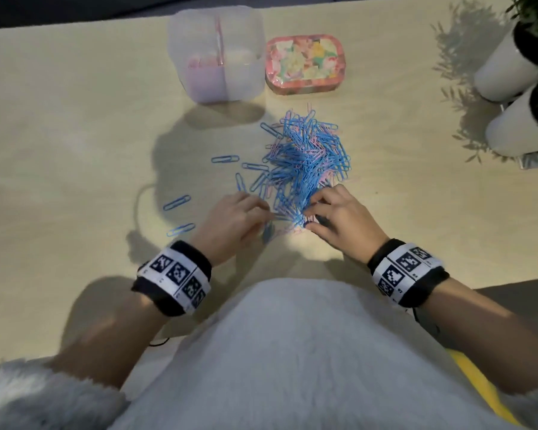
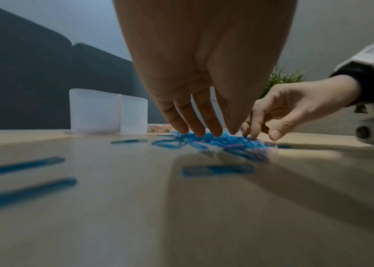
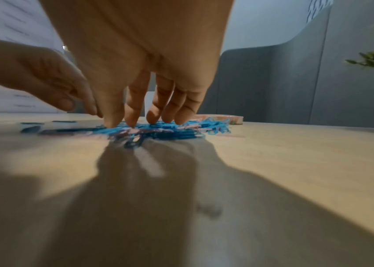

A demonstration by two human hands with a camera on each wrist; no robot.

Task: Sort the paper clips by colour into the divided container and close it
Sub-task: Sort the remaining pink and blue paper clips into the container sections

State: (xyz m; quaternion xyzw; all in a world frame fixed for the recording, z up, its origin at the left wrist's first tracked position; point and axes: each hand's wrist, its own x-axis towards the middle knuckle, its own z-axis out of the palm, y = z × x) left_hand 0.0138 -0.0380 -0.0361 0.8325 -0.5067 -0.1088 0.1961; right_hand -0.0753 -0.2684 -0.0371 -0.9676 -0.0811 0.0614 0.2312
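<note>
A heap of blue and pink paper clips (image 1: 305,159) lies mid-table, also low in the wrist views (image 2: 215,140) (image 3: 158,130). Behind it stands the translucent divided container (image 1: 216,54) (image 2: 108,112), lidless, with pink clips in its left compartment. My left hand (image 1: 263,214) (image 2: 204,132) reaches down with nearly straight fingers that touch the heap's near left edge. At the near right edge my right hand (image 1: 311,214) (image 3: 133,122) has fingertips and thumb set down on the clips. No clip shows pinched in either hand.
A flowery pink lid or tin (image 1: 305,63) lies right of the container. Several loose blue clips (image 1: 176,202) are scattered left of the heap. Two white plant pots (image 1: 507,69) stand at the far right. The table's near edge is at my body.
</note>
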